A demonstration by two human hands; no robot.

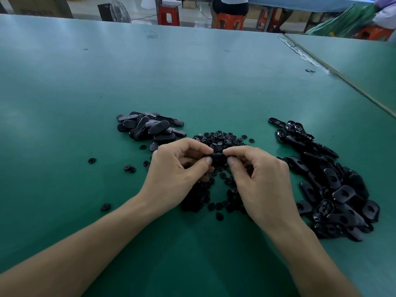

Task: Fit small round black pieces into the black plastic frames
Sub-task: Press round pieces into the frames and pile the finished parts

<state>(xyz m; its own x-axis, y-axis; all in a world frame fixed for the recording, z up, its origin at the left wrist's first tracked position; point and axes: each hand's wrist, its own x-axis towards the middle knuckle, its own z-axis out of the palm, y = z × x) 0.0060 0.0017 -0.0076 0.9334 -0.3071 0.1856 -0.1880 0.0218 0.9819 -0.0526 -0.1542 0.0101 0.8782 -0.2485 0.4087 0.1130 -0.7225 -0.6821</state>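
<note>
Both hands meet over the middle of a green counter (192,82). The left hand (177,168) and the right hand (257,174) each pinch one end of a single black frame (217,157) between thumb and forefinger, the other fingers curled in toward the palm. The frame is lifted off the counter and seen nearly edge-on, so whether a round piece sits in it cannot be told.

No box, tray or bin holds the parts; everything lies loose on the counter in three heaps. Just beyond and beneath the hands is a spread of small round black pieces (222,139), running from behind the fingertips down to the wrists. A few strays lie apart to the left, one of them (92,160) well clear of the rest and another (105,207) near the left forearm.

To the left, behind the left hand, sits a pile of smooth oblong frames (147,126), stacked over one another. To the right, a longer pile of frames (334,189) stretches from the far side to beside the right wrist; many of these show a round hole or recess in their middle.

At the far edge, orange stools (230,21) and a fan (116,11) stand on the floor.
</note>
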